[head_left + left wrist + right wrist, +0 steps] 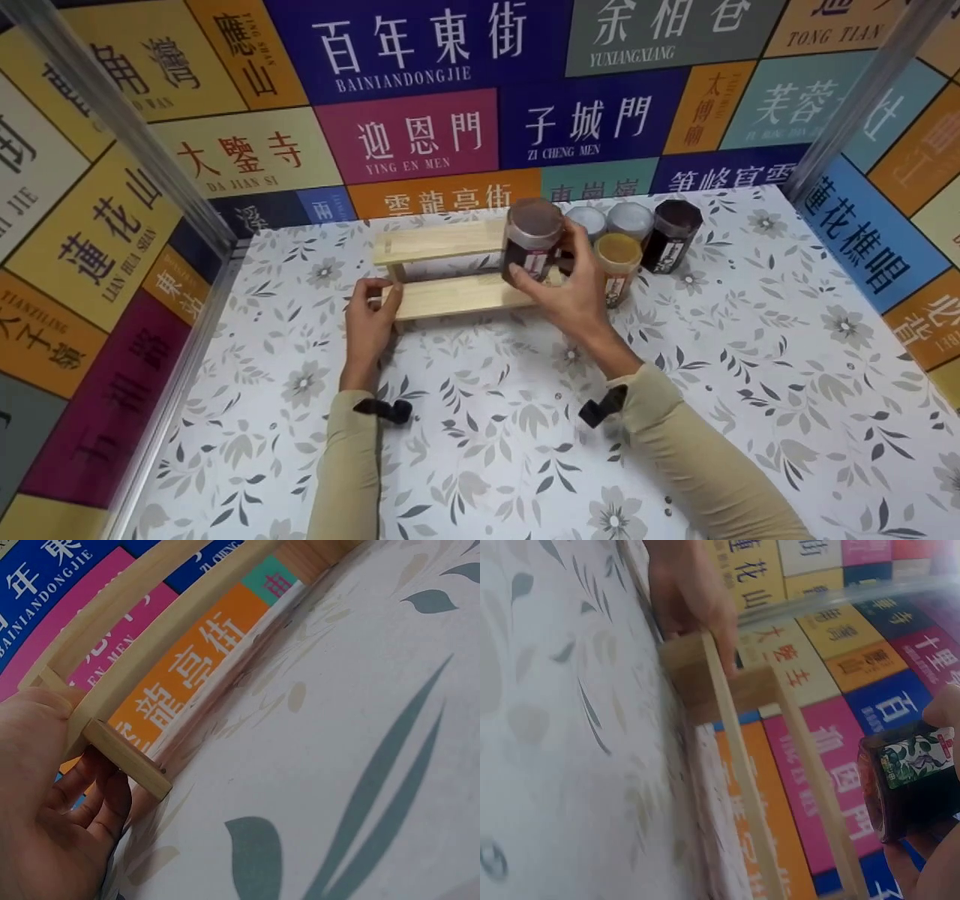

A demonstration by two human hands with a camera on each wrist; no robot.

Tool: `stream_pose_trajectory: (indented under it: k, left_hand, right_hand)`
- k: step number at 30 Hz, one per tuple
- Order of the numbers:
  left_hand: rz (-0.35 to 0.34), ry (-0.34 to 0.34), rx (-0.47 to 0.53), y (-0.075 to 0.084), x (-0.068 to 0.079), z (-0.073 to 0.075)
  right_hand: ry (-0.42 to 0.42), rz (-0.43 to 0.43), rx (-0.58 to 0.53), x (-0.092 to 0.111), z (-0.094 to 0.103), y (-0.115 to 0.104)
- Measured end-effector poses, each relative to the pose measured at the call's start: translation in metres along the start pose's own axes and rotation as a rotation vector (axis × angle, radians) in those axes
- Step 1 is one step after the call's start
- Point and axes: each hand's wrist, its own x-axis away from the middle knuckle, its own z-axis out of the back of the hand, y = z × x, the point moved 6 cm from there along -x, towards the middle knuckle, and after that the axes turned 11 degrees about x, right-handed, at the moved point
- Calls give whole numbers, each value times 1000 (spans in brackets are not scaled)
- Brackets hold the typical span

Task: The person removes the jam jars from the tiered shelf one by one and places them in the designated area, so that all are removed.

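A two-tier wooden rack (457, 295) of pale boards stands towards the back of the table. My left hand (367, 322) grips its left end, thumb on the lower board; in the left wrist view, the fingers (109, 802) curl under the rack's end beside a wooden foot (131, 761). My right hand (576, 300) holds a jar (534, 229) with dark contents and a brown lid, upright over the rack's right part. The right wrist view shows this jar's (907, 787) green-and-white label, with the jar apart from the rack's boards (739, 765).
Right of the rack stand more jars: two with pale lids (630, 219), one with a yellow lid (618, 259) and a dark one (673, 238). The table (480, 442) has a floral cover. Panels with Chinese lettering (409, 135) enclose the back and sides.
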Motion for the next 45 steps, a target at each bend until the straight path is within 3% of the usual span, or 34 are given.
stream_pose_trajectory:
  k: [7, 18, 25, 31, 38, 45]
  left_hand:
    - [-3, 10, 2, 2, -1, 2]
    - [6, 8, 5, 1, -1, 3]
    - [-11, -1, -5, 1, -1, 3]
    - [-4, 18, -16, 0, -3, 2]
    - [-11, 10, 14, -2, -2, 3]
    - [-4, 11, 36, -2, -1, 0]
  right_hand:
    - [139, -59, -85, -8, 56, 20]
    - [268, -154, 22, -12, 122, 60]
    - [330, -195, 71, -8, 150, 62]
    - [282, -221, 156, -1, 162, 81]
    - [106, -328, 270, 4, 158, 134]
    - [-15, -370, 325, 9, 153, 155]
